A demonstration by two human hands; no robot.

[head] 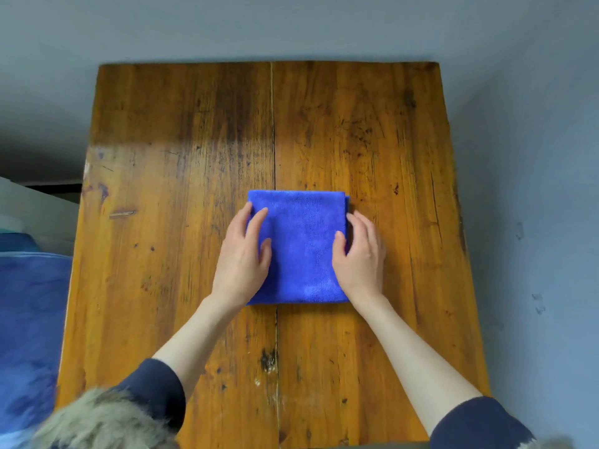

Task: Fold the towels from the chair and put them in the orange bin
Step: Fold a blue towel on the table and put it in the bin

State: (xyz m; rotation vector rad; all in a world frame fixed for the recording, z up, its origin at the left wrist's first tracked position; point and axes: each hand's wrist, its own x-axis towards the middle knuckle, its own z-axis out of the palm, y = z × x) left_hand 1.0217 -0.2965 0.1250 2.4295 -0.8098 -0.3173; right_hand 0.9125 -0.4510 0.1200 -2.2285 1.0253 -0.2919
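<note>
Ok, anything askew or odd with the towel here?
Nothing serious: the towel lies folded square on the table, both hands on its sides. Only an under-layer peeks out slightly at its far right corner.

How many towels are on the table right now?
1: a folded blue towel at the middle of the wooden table, under both hands. Blue fabric past the left edge may be more.

Under your hands lies a blue towel (299, 247) of soft, matt, fine-napped cloth. You work on a wooden table (181, 157), varnished orange-brown, glossy in a patch at the upper left, scratched and dark-stained, cracked along its middle seam. Your sleeves (158, 387) are dark matt fabric; fur trim (97, 422) shows at the lower left.
</note>
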